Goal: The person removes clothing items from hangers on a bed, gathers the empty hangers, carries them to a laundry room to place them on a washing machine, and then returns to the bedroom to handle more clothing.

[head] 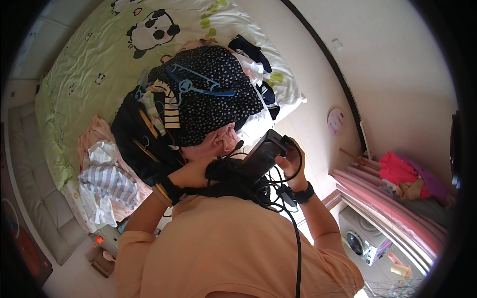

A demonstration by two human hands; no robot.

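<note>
My right hand point(292, 164) grips a black box-shaped electronic device point(262, 154) with a cable plugged in at its upper end. Close to its lower left side, my left hand point(201, 172) is partly hidden by a black bag or strap point(231, 178); what its fingers hold cannot be seen. Black cables point(275, 190) hang in loops below the device. In front of me, clothes are heaped on the bed, among them a black garment with small white dots point(220, 111). A blue plastic hanger point(205, 91) lies on that garment.
The bed has a green panda-print cover point(93, 74). At left lie a striped garment point(108, 182) and a dark garment point(130, 126). A grey padded bench point(37, 186) stands beyond. Pink curtains point(387, 208) hang at right, near a washing machine point(357, 231).
</note>
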